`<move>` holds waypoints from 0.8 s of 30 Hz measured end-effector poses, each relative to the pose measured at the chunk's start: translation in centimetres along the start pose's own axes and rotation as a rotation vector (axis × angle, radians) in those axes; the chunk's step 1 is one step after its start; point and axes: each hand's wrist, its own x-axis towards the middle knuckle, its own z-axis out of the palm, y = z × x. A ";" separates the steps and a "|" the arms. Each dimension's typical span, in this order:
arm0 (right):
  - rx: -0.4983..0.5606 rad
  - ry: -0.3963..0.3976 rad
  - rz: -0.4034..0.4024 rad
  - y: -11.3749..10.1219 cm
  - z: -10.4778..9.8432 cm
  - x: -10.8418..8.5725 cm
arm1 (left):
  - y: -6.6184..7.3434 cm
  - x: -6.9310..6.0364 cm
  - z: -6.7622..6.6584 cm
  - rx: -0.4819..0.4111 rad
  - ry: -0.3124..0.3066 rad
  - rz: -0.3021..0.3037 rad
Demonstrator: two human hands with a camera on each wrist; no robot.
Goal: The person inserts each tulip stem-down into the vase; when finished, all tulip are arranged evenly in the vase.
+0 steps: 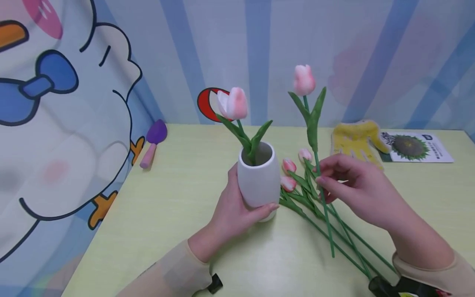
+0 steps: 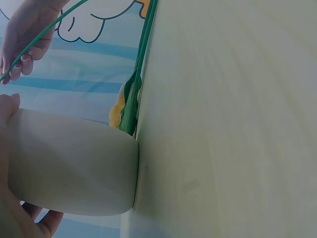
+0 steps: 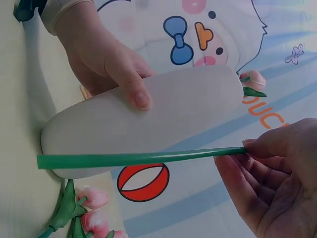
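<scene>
A white vase [image 1: 259, 185] stands on the table, and my left hand [image 1: 237, 210] grips it round its side. One pink tulip [image 1: 233, 105] with green leaves rises out of its mouth. My right hand [image 1: 352, 189] pinches the green stem [image 3: 148, 158] of another pink tulip [image 1: 304, 80] between thumb and fingers. That tulip is upright, to the right of the vase, with its lower stem end hanging free. Several more tulips [image 1: 288, 183] lie on the table beneath the right hand, their blooms near the vase. In the left wrist view the vase [image 2: 74, 161] hides part of the left hand.
At the back right lie a yellow glove [image 1: 356, 140] and a card with a round plant picture [image 1: 415, 147]. A purple and pink toy shovel [image 1: 153, 142] rests at the table's back left. Behind the table [image 1: 148, 231] hangs a printed cartoon backdrop [image 1: 222, 49].
</scene>
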 end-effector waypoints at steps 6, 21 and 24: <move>0.013 0.014 -0.003 0.5 0.4 0.2 | 0.0 0.0 -0.3 0.020 0.003 0.005; 0.008 0.045 -0.087 -0.4 -1.2 0.8 | 0.5 0.3 0.0 -0.016 -0.024 -0.015; 0.047 0.036 -0.109 -0.6 -0.7 1.3 | 0.4 0.1 -0.2 -0.006 -0.008 -0.033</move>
